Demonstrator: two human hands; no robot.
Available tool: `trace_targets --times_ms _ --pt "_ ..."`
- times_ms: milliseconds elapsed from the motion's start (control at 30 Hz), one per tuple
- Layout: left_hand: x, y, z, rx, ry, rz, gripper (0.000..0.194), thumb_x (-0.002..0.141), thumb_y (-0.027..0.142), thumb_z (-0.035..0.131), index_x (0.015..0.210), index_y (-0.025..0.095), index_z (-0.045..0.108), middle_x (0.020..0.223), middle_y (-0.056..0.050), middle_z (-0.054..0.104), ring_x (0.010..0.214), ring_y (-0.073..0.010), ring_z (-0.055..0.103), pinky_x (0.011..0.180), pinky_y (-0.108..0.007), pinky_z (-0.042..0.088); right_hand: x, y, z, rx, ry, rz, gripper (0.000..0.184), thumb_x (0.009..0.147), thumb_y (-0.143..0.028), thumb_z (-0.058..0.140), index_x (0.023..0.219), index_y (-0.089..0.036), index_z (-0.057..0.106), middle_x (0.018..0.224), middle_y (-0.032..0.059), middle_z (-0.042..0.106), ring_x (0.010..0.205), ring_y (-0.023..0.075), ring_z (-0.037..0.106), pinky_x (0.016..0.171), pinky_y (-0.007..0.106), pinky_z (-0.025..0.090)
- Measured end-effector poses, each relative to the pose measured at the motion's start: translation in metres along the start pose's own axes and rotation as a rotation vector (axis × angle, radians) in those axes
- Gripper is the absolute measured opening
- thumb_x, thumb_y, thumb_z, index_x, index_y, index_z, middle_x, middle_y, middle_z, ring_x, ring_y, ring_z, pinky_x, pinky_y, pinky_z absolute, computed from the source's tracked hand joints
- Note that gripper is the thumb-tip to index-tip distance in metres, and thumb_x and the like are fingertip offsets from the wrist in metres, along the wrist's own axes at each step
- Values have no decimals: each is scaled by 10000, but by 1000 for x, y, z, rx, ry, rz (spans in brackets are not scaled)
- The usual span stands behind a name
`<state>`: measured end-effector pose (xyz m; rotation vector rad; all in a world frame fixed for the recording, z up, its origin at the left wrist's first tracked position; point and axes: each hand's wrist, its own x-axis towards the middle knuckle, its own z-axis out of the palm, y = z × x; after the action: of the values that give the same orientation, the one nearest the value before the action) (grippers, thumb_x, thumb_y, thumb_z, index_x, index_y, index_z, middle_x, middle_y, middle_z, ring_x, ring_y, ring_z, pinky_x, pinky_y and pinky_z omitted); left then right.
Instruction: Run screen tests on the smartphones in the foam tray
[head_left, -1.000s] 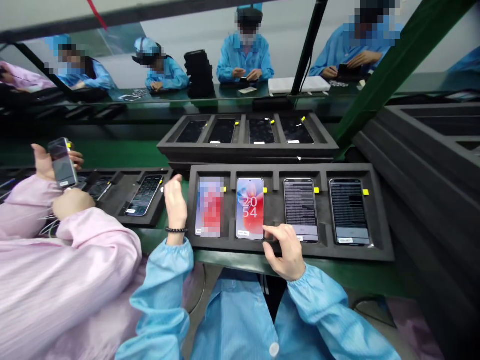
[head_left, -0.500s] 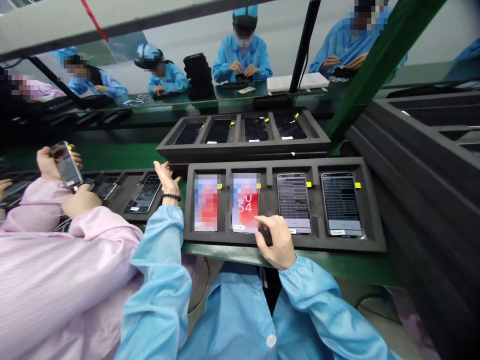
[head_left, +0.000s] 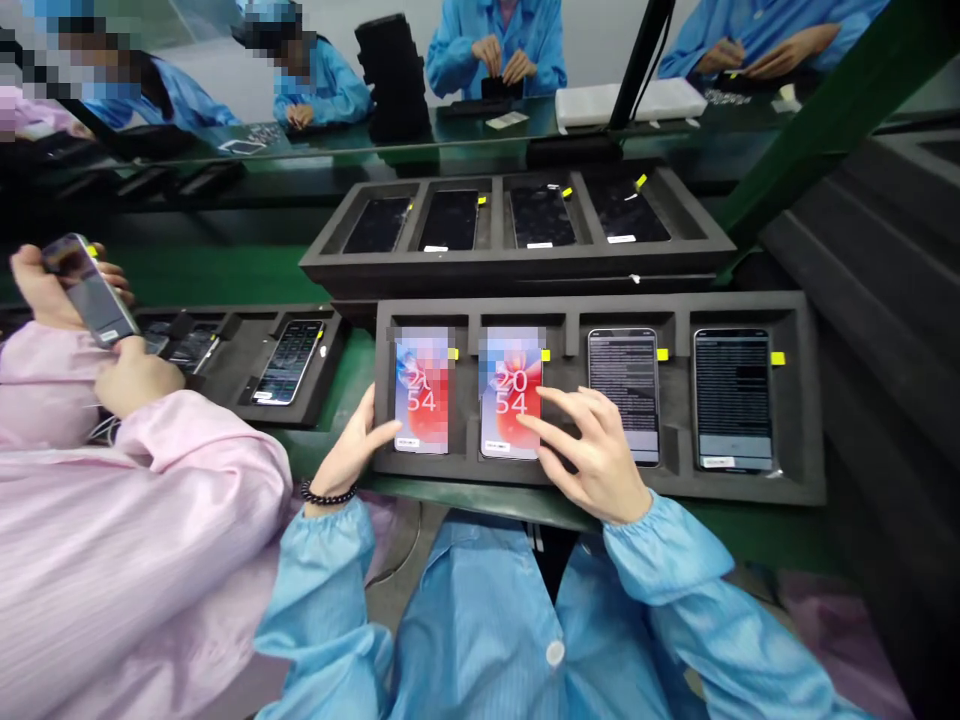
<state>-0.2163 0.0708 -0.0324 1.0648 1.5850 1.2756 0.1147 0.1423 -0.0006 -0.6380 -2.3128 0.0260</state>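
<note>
A black foam tray (head_left: 802,400) in front of me holds several phones in separate compartments. The first phone (head_left: 422,400) and second phone (head_left: 504,415) show a colourful lock screen reading 20 54. On the third phone (head_left: 622,375) and fourth phone (head_left: 733,390) are dark screens of small text. My left hand (head_left: 352,450), with a dark bead bracelet, is at the tray's left edge, thumb stretched over the rim by the first phone, fingers along the side. Over the second phone's right side, my right hand (head_left: 592,445) has its fingers spread; whether the fingertips touch the screen I cannot tell.
Behind stands another black tray (head_left: 517,265) with dark-screened phones. To the left, a co-worker in pink sleeves holds a phone (head_left: 90,290) beside a further tray (head_left: 304,405). Stacked trays (head_left: 855,260) rise at right, near a slanted green post (head_left: 810,120). Co-workers in blue sit opposite.
My left hand has come down from its raised position left of the tray onto the tray's left edge. My right hand has spread its fingers further over the second phone. The view has shifted.
</note>
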Motion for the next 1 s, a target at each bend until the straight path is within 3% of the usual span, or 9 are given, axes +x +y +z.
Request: trace_targets --times_ms 133,267,367,467,533,667,767,867,1000 --pt "2 -3 4 230 6 28 961 617 499 848 1423 167 443 1449 -162 541 1343 -310 534 1147 -449 445 6 3 4 -28 -117 -112 195 955 -246 582 1103 -239 709 1437 104 588 1246 256 551 1194 577 290" --pt "19 9 19 288 284 35 735 697 595 744 1243 134 572 1175 -155 682 1078 -289 671 968 -436 554 9 1 9 -198 -116 155 395 996 -295 517 1366 -171 578 1525 163 489 1355 306 472 1211 614 241" --pt "14 20 29 429 531 268 653 855 566 596 1334 126 537 1196 -163 661 1123 -274 642 987 -430 530 12 2 8 -236 -71 255 548 1001 -320 495 1505 -122 417 1559 198 425 1415 324 405 1221 601 242" --pt "-7 24 34 640 652 559 593 962 481 453 1457 154 467 1429 -175 526 1375 -285 470 1174 -472 363 13 2 6 -218 -87 173 497 996 -307 508 1472 -170 471 1545 171 455 1400 300 437 1240 586 212" --pt "-20 20 35 775 603 661 588 988 471 397 1505 195 432 1552 -155 407 1490 -303 318 1249 -518 210 14 0 5 -214 -123 111 472 996 -314 519 1450 -185 502 1537 166 473 1381 290 466 1244 591 195" --pt "-37 3 34 993 333 709 581 1003 508 345 1509 241 448 1679 -105 187 1571 -337 73 1255 -600 -31 12 -1 6 -209 -155 85 435 995 -312 535 1407 -173 550 1531 175 488 1360 301 502 1227 632 200" --pt "-43 -4 26 959 227 801 506 1021 458 293 1271 256 683 1596 -90 396 1549 -321 203 1258 -620 33 10 0 5 -72 -110 14 207 971 -235 564 1106 -180 711 1385 129 643 1262 280 590 1208 618 253" --pt "-44 3 18 830 287 970 567 1024 429 251 895 253 774 1340 -74 656 1420 -289 453 1239 -615 209 12 3 -1 136 -39 -61 236 937 -155 571 733 -206 677 1077 24 785 1057 211 677 1140 539 378" --pt "-30 27 26 753 510 1117 612 1018 432 212 892 234 778 1205 -73 716 1303 -281 560 1207 -604 298 32 8 -12 189 28 53 355 973 -174 476 658 -211 638 1023 13 786 1033 213 665 1079 520 424"
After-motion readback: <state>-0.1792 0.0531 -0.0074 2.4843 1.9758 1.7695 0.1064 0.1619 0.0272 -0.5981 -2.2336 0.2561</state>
